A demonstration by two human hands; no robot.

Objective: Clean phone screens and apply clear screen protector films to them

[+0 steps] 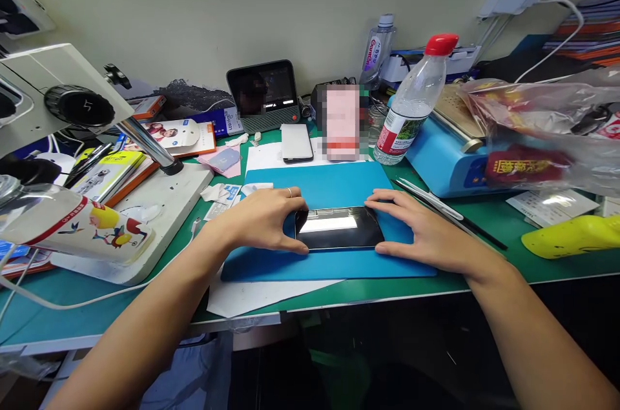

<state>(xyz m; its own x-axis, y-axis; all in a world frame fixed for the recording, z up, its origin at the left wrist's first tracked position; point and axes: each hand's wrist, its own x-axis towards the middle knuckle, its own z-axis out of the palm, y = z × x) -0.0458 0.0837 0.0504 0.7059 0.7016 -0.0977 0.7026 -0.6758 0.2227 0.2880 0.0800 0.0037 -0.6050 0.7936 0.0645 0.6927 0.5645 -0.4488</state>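
Observation:
A black smartphone (339, 235) lies sideways, its glossy screen facing up and reflecting a bright strip of light. Under it is a blue mat (329, 265). My left hand (266, 219) grips the phone's left end, thumb at the near edge and fingers at the far edge; a ring shows on one finger. At the opposite end my right hand (411, 229) holds the phone in the same way, fingertips on the far corner and thumb on the near one. The phone's underside is hidden.
A microscope stand (188, 181) and a jar (82, 223) crowd the left. Behind the mat are a white phone-like slab (297, 142) and a smart display (264, 100). To the right are a red-capped bottle (411, 113), a blue machine (438, 155), tweezers (431, 200) and a yellow bottle (571, 237).

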